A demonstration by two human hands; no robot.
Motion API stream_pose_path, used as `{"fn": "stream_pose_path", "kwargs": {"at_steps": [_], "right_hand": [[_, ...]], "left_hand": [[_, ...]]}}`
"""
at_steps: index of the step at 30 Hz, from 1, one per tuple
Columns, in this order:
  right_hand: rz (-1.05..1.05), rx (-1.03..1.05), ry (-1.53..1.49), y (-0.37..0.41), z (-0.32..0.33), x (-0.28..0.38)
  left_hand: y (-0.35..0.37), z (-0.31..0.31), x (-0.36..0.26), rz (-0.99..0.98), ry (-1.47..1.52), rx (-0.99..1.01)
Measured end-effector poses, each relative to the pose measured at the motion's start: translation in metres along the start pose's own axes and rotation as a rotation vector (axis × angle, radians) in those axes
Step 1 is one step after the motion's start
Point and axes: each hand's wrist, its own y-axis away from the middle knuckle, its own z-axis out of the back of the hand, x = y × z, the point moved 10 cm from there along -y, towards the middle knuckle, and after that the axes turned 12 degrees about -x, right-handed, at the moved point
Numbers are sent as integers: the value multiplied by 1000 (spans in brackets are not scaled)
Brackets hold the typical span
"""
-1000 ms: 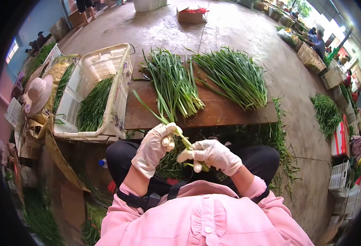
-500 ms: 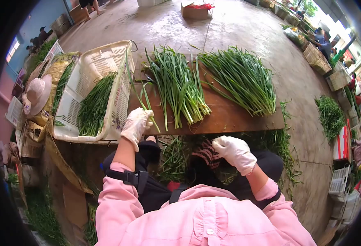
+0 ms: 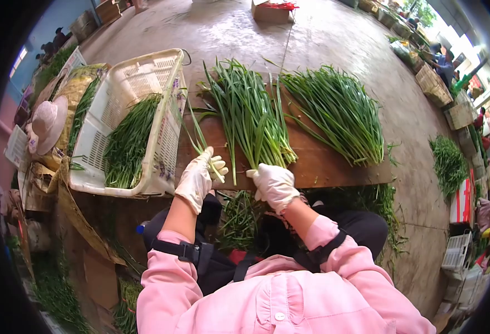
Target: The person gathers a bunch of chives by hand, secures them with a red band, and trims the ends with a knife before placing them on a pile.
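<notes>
My left hand (image 3: 197, 179), in a white glove, pinches a few long garlic chive stalks (image 3: 198, 133) near their pale ends, beside the basket. The stalks' leaves point away over the wooden board (image 3: 334, 177). My right hand (image 3: 275, 186), gloved too, is closed at the front edge of the middle pile of garlic chives (image 3: 247, 114). Its thumb and forefinger meet at the cut stem ends there; the other fingers are curled under. A second pile of garlic chives (image 3: 337, 114) lies to the right on the board.
At left stands a white plastic basket (image 3: 169, 119) part filled with greens. A pink hat (image 3: 50, 123) rests on sacking beyond it. Loose leaves (image 3: 238, 222) litter the floor below the board. Farther off are a cardboard box (image 3: 271, 12) and a person (image 3: 444, 65) among crates.
My right hand has moved left and forward from above my lap to the stem ends of the middle pile. My left hand still holds its stalks, now slightly farther right in view.
</notes>
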Motion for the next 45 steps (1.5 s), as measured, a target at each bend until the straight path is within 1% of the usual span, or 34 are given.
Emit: {"fn": "stream_pose_path", "kwargs": {"at_steps": [1,2,3,4,6,7,8,10,11,12,14,16,17,19,21,23,24,26,27,28,30,31,32,34,35,36,37,38,40,42,44,45], "right_hand": [[-46,-15,-97,4,17,4],[-232,52,-178,10,28,-4],[-233,-25,-246,12,45,-6],[-237,-100,-314,17,60,-12],[-357,-74,-460,24,65,-22],[-360,-51,-548,30,69,-7],[-366,-72,-531,38,77,9],[-399,-42,-677,52,72,35],[-380,-17,-661,49,58,37],[-354,59,-607,45,41,40],[-209,91,-363,28,5,37],[4,106,3,9,-19,54],[19,129,66,7,-25,62],[48,95,59,2,-32,71],[72,56,74,-8,-58,58],[211,-123,-54,-15,-68,55],[210,-125,-53,-13,-63,58],[292,-14,76,-3,-57,80],[419,-98,76,8,-44,98],[475,-159,119,13,-47,107],[335,69,-25,26,-51,106],[339,45,-16,32,-35,109],[182,159,-75,33,-17,109],[62,-7,-213,33,12,74],[65,-85,-50,27,20,56],[68,-166,113,18,24,41],[67,-181,221,12,19,30],[64,-185,224,6,12,22],[57,-167,294,-3,-2,10],[89,-194,281,-7,0,12],[-66,-36,100,-10,-3,2],[-71,-7,106,-11,-1,1]], "left_hand": [[5,-2,-3,-7,-5,-28],[9,-1,-7,-14,-8,-55],[12,-4,-4,38,-66,25],[11,0,-3,43,-58,24],[12,-4,0,18,-129,108],[10,-2,-2,14,-130,53],[13,-4,-1,17,-126,56],[28,-2,-21,-178,-235,-49],[29,-4,-21,-202,-240,-5],[31,-7,-21,-205,-241,-1],[35,-10,-20,-163,-251,-3],[22,-4,-16,-191,-226,8],[22,-1,-19,-212,-229,-7],[19,0,-22,-238,-196,-35],[26,-3,-23,-215,-206,-35],[31,-1,-23,-179,-236,-60],[33,-1,-25,-179,-236,-58],[35,-1,-27,-165,-351,-32],[39,0,-28,-168,-352,-77],[36,2,-23,-164,-349,-75],[26,-4,-4,-32,-30,81],[13,6,-3,-69,-50,14],[-2,10,-1,-75,18,77],[22,22,-25,-98,-172,-108],[28,19,-27,-103,-23,-112],[24,20,-24,-101,-23,-111],[19,11,-24,-122,4,-28],[17,2,-25,-144,31,55],[22,-4,-25,-155,-13,45],[21,-9,-19,-88,14,23],[37,-9,-21,-124,-7,40],[37,-13,-19,-126,-47,84]]}}
